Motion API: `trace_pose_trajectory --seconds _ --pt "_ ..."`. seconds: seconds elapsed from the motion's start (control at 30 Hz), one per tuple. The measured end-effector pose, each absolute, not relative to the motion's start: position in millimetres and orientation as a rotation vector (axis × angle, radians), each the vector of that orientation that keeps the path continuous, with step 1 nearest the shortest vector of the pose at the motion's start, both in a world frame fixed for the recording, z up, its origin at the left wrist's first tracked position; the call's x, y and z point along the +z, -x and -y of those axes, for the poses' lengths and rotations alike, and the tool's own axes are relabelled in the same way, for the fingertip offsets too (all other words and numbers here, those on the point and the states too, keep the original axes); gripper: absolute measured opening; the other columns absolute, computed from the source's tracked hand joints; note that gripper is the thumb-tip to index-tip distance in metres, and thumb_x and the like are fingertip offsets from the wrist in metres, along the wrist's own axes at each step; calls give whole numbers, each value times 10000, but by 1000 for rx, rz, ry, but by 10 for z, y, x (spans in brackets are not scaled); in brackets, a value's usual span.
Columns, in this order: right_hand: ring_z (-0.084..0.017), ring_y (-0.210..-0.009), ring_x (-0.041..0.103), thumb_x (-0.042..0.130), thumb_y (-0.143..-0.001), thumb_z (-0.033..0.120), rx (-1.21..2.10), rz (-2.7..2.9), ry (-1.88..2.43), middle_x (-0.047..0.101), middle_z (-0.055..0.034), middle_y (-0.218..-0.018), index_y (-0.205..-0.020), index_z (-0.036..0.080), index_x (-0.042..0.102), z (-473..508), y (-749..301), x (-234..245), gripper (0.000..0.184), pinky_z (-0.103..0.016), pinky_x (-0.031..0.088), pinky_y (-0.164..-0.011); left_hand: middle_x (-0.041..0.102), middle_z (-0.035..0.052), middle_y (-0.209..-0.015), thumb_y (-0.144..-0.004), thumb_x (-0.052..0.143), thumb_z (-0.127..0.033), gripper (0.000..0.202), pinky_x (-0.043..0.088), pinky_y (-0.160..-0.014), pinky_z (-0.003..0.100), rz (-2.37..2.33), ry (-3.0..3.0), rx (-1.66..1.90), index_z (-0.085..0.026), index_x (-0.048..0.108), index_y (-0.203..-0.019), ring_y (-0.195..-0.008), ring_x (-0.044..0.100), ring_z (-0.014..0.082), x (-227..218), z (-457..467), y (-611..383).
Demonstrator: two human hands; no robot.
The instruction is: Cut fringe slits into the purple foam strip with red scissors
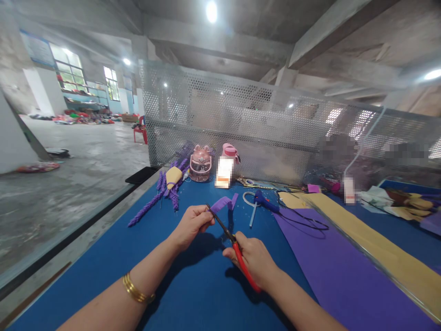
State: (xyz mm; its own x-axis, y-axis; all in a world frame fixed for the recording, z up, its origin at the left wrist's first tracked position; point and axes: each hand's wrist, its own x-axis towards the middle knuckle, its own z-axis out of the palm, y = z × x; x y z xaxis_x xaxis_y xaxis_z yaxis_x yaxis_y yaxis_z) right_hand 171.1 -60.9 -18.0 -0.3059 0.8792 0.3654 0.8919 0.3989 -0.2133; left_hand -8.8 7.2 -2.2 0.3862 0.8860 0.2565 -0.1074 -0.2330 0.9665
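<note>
Purple strip [222,203], scissors [237,252] at its end — glue gun [265,201], purple sheet [347,266] nearby

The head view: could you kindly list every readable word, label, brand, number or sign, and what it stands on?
No text can be read.
Wall board: too small and blurred.
Bright panel by the pink bottle: pixelated, unreadable.
Smaller pale panel, right: likewise unreadable.
Scissors: no lettering visible.
</note>
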Motion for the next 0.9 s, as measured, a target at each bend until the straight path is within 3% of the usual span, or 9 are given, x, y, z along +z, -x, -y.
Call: trace_pose_trajectory --seconds 0.6,0.9 --pt "-162 -446 539 208 -841 659 -116 2215 1473 512 10 -457 -685 209 442 613 -1717 -168 531 -236 218 -430 490 -20 -466 -682 497 -240 197 188 -412 212 -647 -1431 1108 -129 570 -537 -383 301 50 -49 -113 116" --pt "-77 -441 265 272 -799 696 473 2150 1316 323 64 -498 -603 209 340 644 -1728 -77 530 -214 200 -422 523 -3 -503 -695 551 -274 214 231 -448 216 -646 -1421 1110 -131 570 -537 -442 364 70 -69 -128 132"
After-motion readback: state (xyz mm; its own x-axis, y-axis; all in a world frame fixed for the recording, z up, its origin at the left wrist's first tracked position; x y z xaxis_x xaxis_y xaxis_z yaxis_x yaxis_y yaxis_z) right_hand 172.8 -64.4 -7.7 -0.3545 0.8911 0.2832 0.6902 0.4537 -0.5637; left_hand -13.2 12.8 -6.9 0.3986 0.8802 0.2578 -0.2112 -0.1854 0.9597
